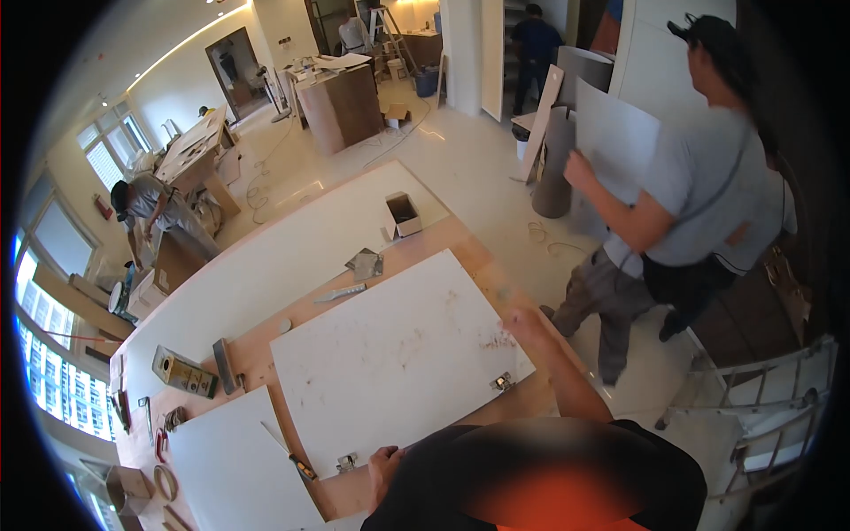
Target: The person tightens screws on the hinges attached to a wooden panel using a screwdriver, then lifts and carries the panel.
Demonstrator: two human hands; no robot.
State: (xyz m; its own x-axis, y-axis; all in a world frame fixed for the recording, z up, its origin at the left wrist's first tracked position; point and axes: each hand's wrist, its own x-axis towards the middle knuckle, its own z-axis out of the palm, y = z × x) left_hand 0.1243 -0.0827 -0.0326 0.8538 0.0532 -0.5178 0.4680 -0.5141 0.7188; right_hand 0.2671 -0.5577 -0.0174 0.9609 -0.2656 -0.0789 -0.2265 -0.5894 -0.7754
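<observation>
A white cabinet door with brown smudges lies flat on the wooden worktop before me. Two metal hinges, one on the left and one on the right, sit along its near edge. My right hand is closed over the door's right side, beside a patch of dark marks; whatever its fingers hold is too small to make out. At the near edge my left hand curls its fingers against the door, partly hidden by my body. A screwdriver rests to the left on a second white panel.
On the worktop are a metal can, a grey block, a putty knife, sandpaper pieces and a small open box. A person carrying a sheet is at right, near a ladder. Other people work farther back.
</observation>
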